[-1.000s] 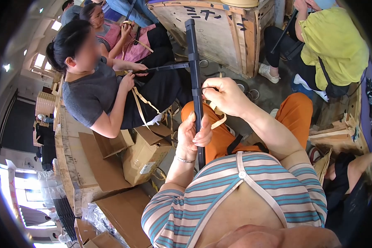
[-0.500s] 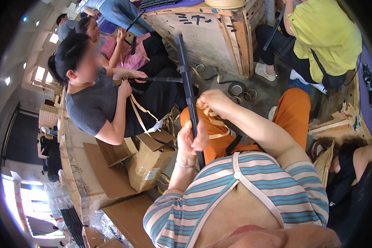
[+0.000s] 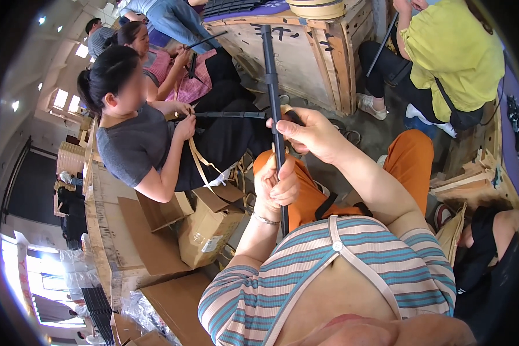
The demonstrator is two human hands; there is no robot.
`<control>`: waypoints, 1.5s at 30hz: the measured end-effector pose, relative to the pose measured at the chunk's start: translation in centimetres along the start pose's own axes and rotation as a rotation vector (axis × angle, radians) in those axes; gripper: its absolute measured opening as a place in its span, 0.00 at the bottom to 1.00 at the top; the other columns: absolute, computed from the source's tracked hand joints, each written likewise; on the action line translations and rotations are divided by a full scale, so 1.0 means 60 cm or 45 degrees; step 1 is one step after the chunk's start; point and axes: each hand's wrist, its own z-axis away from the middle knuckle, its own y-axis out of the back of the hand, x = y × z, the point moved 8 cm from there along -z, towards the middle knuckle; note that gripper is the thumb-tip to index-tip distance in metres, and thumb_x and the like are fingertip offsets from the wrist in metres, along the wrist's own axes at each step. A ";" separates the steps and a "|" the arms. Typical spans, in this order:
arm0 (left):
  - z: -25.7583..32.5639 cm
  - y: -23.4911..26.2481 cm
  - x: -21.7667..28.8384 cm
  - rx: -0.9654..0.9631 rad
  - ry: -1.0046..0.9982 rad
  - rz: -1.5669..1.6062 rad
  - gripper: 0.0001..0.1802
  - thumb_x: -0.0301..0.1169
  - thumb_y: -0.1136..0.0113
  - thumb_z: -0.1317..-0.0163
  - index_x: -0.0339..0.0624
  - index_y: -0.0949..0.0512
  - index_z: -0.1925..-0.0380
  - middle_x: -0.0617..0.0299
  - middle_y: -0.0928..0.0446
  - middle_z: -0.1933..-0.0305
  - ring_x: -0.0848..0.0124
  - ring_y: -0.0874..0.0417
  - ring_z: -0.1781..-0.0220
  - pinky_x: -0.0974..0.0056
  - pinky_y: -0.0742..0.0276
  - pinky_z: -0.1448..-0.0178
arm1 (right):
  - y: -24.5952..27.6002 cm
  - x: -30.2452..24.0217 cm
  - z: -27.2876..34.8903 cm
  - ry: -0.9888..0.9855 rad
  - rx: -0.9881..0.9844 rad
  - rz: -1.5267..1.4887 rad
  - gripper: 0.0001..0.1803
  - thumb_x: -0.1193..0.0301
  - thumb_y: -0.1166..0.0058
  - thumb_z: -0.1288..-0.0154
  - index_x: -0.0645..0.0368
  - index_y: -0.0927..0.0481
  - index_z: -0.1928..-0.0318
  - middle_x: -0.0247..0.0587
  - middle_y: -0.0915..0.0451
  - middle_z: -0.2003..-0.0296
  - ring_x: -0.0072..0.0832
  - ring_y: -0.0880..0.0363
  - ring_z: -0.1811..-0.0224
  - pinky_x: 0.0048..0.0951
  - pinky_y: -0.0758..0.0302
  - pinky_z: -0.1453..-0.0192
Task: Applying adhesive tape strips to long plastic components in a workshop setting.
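A long black rod (image 3: 271, 75) with stepped sections stands tilted in front of me, its top end pointing away. My left hand (image 3: 278, 181) is closed around its lower part. Higher up, my right hand (image 3: 308, 135) is closed at the rod, with the thumb pressed on it. A dark curved piece (image 3: 294, 117) shows by the right hand's fingers, with a bit of tan beside it. What it is I cannot make out. The rod's lower end reaches down to my striped top.
At my left a person in a grey shirt (image 3: 138, 144) holds another black rod (image 3: 230, 115) and tan strips (image 3: 197, 154). Open cardboard boxes (image 3: 209, 228) stand below. A wooden crate (image 3: 297, 63) is ahead; a person in yellow (image 3: 452, 57) sits at the right.
My right hand has moved from beside the rod, where it held a tan strip, onto the rod with its thumb on it. The rod has shifted slightly right and up.
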 end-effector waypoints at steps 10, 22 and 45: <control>-0.017 0.001 -0.033 -0.130 0.139 0.146 0.16 0.37 0.58 0.35 0.38 0.38 0.78 0.62 0.36 0.92 0.77 0.41 0.95 0.75 0.48 0.94 | 0.029 0.004 0.024 -0.013 -0.151 -0.125 0.16 0.66 0.51 0.35 0.64 0.27 0.51 0.23 0.39 0.78 0.10 0.46 0.82 0.14 0.49 0.79; 0.024 0.050 0.022 0.875 -0.066 -1.453 0.10 0.32 0.41 0.42 0.38 0.30 0.69 0.70 0.34 0.83 0.83 0.37 0.88 0.77 0.44 0.85 | 0.091 0.020 0.054 -0.136 -0.053 -0.050 0.19 0.72 0.51 0.36 0.62 0.33 0.46 0.24 0.36 0.75 0.10 0.47 0.82 0.13 0.49 0.80; -0.032 0.039 0.066 0.843 -0.151 -1.589 0.11 0.18 0.41 0.47 0.41 0.32 0.69 0.57 0.23 0.64 0.81 0.28 0.82 0.80 0.37 0.82 | 0.055 0.103 0.114 -0.782 -0.411 -0.176 0.16 0.63 0.58 0.32 0.65 0.28 0.61 0.29 0.35 0.76 0.12 0.47 0.85 0.14 0.50 0.85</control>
